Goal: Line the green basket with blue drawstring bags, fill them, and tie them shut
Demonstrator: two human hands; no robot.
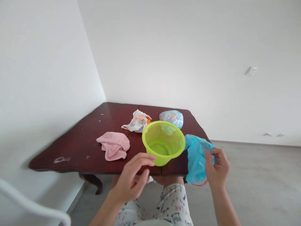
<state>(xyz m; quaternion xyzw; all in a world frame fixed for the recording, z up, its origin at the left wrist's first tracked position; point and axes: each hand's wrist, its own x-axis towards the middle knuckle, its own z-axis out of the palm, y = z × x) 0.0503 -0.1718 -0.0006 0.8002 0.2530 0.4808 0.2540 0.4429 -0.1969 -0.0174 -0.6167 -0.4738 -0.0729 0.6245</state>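
A lime-green plastic basket (150, 153) with mesh walls stands upright near the front edge of the table, and nothing shows inside it. My left hand (134, 179) is at its front left, fingers apart and fingertips close to the basket's wall; whether they touch it I cannot tell. To the right of the basket, my right hand (217, 166) pinches the upper right corner of a blue plastic bag (197, 158). The bag hangs partly over the table's edge, and a thin red strip shows at its bottom.
A pink cloth (114, 146) lies crumpled to the left on the dark red wooden table (77, 141). Behind the basket are a white plastic bag (137, 122) with orange print and a filled light-blue bag (172, 117). White walls border the table's back and left.
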